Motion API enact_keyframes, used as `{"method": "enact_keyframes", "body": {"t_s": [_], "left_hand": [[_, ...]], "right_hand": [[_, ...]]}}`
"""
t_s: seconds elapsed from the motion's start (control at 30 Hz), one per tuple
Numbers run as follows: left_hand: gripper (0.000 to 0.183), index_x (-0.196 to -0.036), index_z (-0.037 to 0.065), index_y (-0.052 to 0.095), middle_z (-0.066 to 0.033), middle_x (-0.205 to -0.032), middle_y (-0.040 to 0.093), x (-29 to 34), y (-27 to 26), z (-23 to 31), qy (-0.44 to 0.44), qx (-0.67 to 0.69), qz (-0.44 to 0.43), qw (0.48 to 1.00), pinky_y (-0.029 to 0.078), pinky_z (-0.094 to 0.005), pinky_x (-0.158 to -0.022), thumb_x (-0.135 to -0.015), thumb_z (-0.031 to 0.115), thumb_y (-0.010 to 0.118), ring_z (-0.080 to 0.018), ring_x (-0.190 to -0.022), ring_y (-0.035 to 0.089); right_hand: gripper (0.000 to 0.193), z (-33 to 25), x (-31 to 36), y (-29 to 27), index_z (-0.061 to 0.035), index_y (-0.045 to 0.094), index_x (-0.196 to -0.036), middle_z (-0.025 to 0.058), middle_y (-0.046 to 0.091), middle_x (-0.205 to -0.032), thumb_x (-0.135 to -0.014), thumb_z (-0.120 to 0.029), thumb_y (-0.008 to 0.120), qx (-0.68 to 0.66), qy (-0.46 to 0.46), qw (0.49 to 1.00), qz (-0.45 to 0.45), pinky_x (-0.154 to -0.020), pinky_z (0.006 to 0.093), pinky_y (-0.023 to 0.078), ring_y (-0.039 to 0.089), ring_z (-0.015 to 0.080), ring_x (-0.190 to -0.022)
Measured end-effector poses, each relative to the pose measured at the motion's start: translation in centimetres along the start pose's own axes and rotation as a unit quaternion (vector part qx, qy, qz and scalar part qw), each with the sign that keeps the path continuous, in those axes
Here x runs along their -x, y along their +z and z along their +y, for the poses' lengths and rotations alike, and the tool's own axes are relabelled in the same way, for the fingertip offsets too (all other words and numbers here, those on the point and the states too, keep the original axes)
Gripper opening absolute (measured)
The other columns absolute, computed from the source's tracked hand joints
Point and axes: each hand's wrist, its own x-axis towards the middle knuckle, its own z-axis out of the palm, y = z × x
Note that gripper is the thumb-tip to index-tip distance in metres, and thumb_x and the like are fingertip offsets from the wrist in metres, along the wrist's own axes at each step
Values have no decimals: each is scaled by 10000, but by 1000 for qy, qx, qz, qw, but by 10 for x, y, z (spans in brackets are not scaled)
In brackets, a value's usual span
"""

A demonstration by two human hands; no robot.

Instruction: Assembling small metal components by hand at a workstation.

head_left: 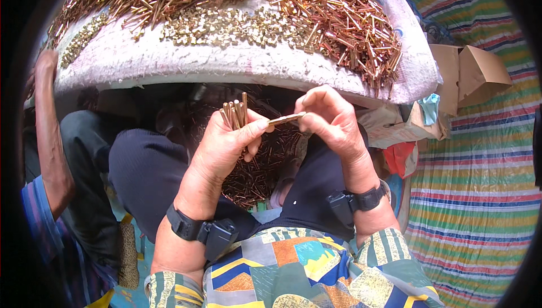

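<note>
My left hand (223,144) is closed around a small bundle of brass-coloured bolts (235,111) that stick up out of the fist. A single bolt (285,119) lies level between both hands: my left thumb presses one end and the fingers of my right hand (330,119) pinch the other. Both hands hover over my lap, just below the front edge of a low white cloth-covered board (226,68). On that board lie a big heap of loose bolts (316,9) and a band of small brass nuts (226,26).
More bolts are piled in a heap (257,175) between my knees. Another person's arm (51,139) reaches up at the left edge. Cardboard boxes (474,74) and crumpled bags (401,133) sit at the right on a striped mat (480,195).
</note>
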Motion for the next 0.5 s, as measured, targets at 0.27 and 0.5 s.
{"method": "enact_keyframes", "body": {"t_s": [0.27,0.5], "left_hand": [[170,-795,-19,629,-6,-487,489,1,0,1,-2,4,-11,1000,311,-197,-354,-789,150,642,-68,-374,407],[158,-824,-15,635,0,-520,512,5,5,11,-53,36,-17,998,297,-198,-358,-725,88,701,-54,-382,404]], "right_hand": [[350,2,1,17,-55,469,-564,-46,425,-476,-886,-173,542,8,14,993,114,-405,198,310,366,21,-451],[389,3,6,-22,-39,434,-548,-55,376,-492,-863,-208,586,187,76,979,-8,-410,244,299,334,29,-505]]}}
